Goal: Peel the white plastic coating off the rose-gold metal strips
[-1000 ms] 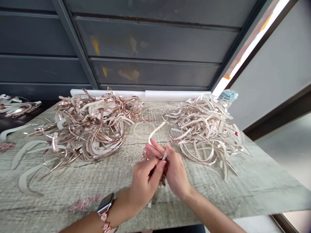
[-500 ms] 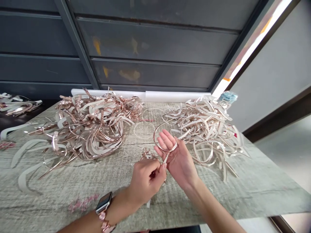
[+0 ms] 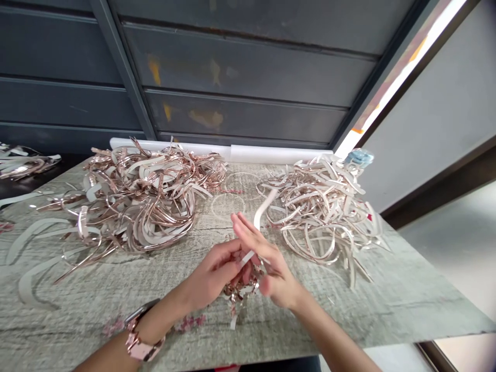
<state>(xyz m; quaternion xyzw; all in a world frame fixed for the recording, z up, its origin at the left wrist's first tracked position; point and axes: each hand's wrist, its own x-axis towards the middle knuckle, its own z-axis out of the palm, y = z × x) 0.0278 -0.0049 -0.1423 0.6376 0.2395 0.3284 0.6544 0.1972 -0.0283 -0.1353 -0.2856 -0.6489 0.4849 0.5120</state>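
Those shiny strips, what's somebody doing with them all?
A person is handling a pale strip over the table. The left hand seems to pinch it, with the right hand close against it, fingers stretched out. Some shiny scraps lie beneath. One big heap of strips is on the left, another heap on the right.

Looked like a small workshop, exact trade unclear: a wood-patterned table [image 3: 391, 310] carried a left heap [image 3: 163, 206] and a right heap [image 3: 321, 199] of shiny strips, a third pile [image 3: 29, 164] sat far left, and a scuffed dark panelled wall [image 3: 248, 62] stood behind.
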